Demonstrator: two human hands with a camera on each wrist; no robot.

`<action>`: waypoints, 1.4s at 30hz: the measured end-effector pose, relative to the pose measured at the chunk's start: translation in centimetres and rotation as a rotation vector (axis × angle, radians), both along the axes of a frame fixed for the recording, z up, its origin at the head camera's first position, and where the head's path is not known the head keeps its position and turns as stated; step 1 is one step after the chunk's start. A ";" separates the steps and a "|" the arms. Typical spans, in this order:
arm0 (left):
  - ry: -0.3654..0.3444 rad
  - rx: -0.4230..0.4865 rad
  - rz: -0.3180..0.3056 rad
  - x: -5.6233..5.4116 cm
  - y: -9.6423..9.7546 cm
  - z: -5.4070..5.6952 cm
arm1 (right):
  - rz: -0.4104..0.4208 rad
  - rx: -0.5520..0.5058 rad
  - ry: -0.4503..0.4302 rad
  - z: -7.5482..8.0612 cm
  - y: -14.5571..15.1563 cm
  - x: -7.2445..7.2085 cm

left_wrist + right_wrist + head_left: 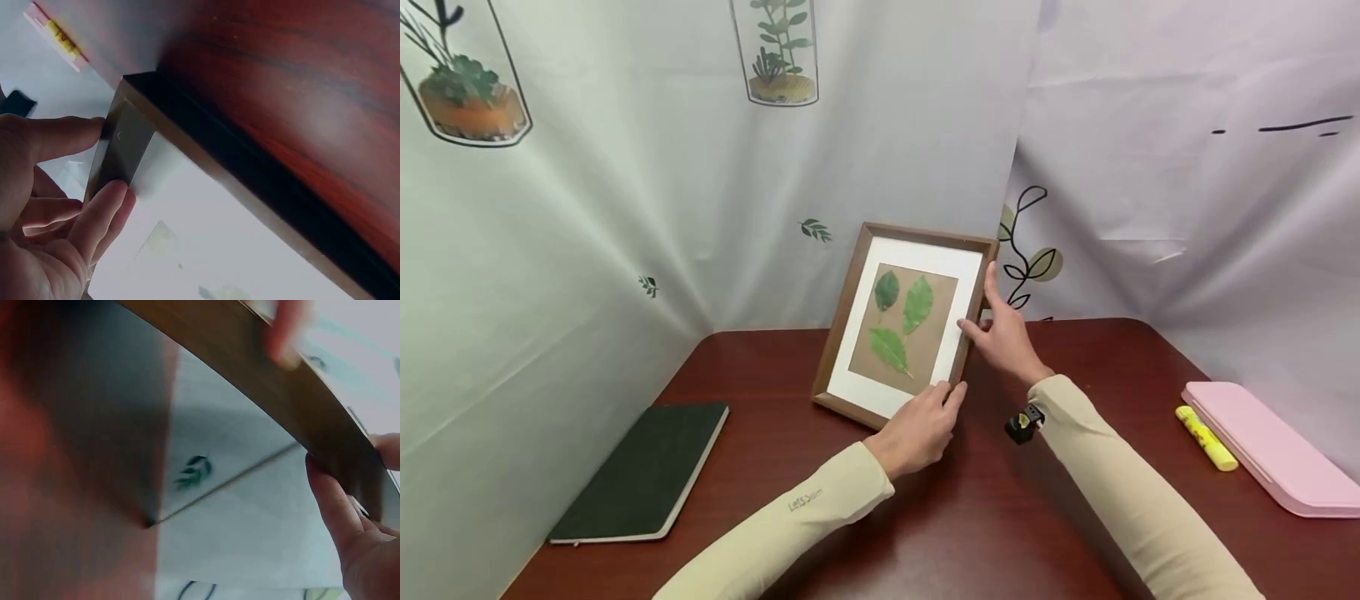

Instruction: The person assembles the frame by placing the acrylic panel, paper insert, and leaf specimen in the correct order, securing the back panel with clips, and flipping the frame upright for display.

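A brown wooden picture frame [846, 317] stands tilted at the back of the table, with a white mat and three green leaves [917, 304] on brown backing. My left hand [919, 429] grips its lower right part, fingertips over the front, as the left wrist view shows too. Higher up, my right hand [1009, 337] holds the right side, with the thumb on the front face. The right wrist view shows the wooden side [269, 387] between the right fingers, and a thin strip [231, 482] slanting down behind it. A black watch [1025, 423] is at the right wrist.
A black notebook [647, 471] lies on the left of the dark red table [1000, 517]. On the right are a yellow highlighter [1206, 439] and a pink case [1273, 446]. White printed cloth [910, 125] closes off the back and sides.
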State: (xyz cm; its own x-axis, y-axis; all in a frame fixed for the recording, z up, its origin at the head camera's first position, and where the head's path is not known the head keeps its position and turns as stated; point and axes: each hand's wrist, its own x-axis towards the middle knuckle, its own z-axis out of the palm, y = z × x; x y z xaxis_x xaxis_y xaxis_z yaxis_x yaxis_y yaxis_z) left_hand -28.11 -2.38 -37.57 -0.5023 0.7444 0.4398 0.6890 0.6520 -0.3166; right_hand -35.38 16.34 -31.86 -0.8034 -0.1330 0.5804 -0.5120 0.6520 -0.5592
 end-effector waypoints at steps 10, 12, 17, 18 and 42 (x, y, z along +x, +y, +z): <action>-0.309 0.022 -0.117 -1.9 -1.7 0.9 | 0.011 0.014 0.000 -3.0 -0.2 0.9; -0.332 0.072 -0.149 -2.8 -3.3 1.3 | 0.024 0.020 -0.024 -2.7 0.1 0.9; -0.147 0.292 -0.090 -5.9 -7.9 2.1 | 0.043 0.011 -0.104 -2.1 1.4 0.9; -0.114 0.349 -0.040 -6.5 -8.9 2.3 | 0.052 0.001 -0.129 -2.1 1.7 0.9; -0.849 0.775 0.038 -8.7 -12.5 1.4 | 0.037 -0.130 -0.243 -1.5 6.6 -1.7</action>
